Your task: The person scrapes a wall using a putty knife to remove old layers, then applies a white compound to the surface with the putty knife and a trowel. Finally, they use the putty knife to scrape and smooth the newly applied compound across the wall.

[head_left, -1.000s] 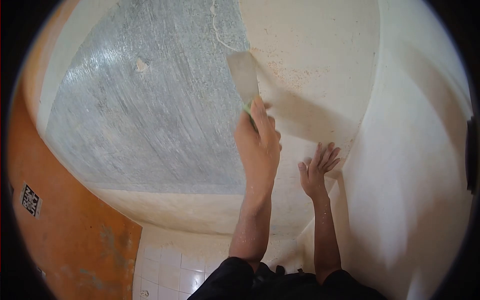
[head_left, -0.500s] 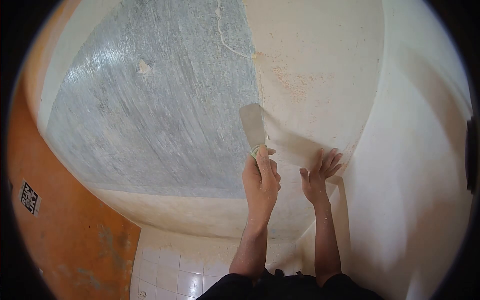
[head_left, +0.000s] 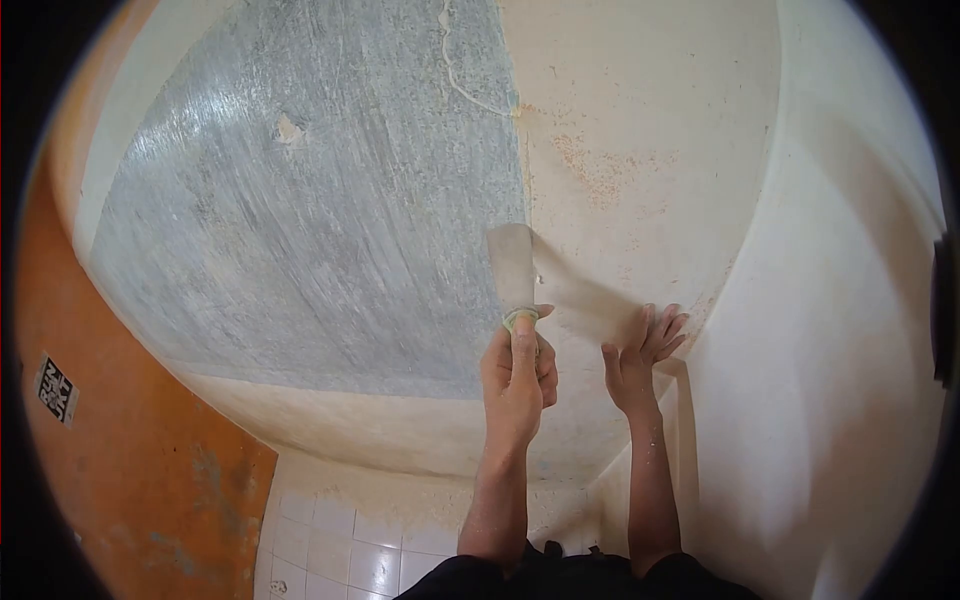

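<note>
My left hand (head_left: 515, 385) is wrapped around the pale green handle (head_left: 519, 316) of a putty knife, thumb laid along it. The wide metal blade (head_left: 511, 265) points up and lies against or just over the wall, at the right edge of a grey, scraped-looking patch (head_left: 300, 230). To the right, my right hand (head_left: 640, 360) rests with fingers spread on the cream wall surface (head_left: 630, 80), near the corner, holding nothing. Pale dust specks show on the right forearm.
A white side wall (head_left: 800, 350) meets the cream wall at the right. An orange surface (head_left: 130, 430) with a black-and-white sticker (head_left: 57, 390) is at lower left. White floor tiles (head_left: 325, 550) lie below. A wavy pale line (head_left: 450, 75) runs down the upper grey patch.
The putty knife has slid slightly down toward me and turned a little more upright in my left hand. My right hand has stayed on the wall. The view has shifted slightly.
</note>
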Demonstrator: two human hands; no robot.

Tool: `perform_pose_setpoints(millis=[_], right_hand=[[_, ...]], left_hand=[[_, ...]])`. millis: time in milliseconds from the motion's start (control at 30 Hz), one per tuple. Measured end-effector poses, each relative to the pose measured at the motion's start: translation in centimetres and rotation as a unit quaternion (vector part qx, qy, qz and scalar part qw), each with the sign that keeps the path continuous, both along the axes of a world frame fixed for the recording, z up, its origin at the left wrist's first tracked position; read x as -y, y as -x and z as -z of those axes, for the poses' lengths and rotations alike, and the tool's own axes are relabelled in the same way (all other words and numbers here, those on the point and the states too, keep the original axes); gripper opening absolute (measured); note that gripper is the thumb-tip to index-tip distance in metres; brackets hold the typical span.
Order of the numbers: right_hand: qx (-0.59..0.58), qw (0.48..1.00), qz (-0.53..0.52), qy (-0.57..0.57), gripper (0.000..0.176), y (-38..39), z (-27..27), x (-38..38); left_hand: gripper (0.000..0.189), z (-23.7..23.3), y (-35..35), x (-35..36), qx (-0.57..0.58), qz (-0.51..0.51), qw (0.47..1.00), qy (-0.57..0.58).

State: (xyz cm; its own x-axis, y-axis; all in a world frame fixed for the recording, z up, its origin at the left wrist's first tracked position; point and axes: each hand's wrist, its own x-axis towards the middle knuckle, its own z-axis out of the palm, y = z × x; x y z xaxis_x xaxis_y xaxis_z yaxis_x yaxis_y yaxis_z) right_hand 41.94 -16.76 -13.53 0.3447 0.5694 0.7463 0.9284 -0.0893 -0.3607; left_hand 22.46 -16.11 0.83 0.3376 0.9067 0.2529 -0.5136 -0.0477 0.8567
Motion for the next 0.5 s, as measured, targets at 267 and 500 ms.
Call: perform_pose_setpoints(millis=[267, 500], right_hand=[[0.015, 1.0, 0.007, -0.009, 0.085, -0.21, 0.25, -0.2], [0.0, 1.0, 0.005, -0.005, 0.086, 0.08, 0.07, -0.14]], left_hand=[[0.041, -0.42, 0.37, 0.46, -0.028, 0.004, 1.0, -0.005], [0.042, -0.83, 0.09, -0.06, -0.025, -0.001, 1.0, -0.006]])
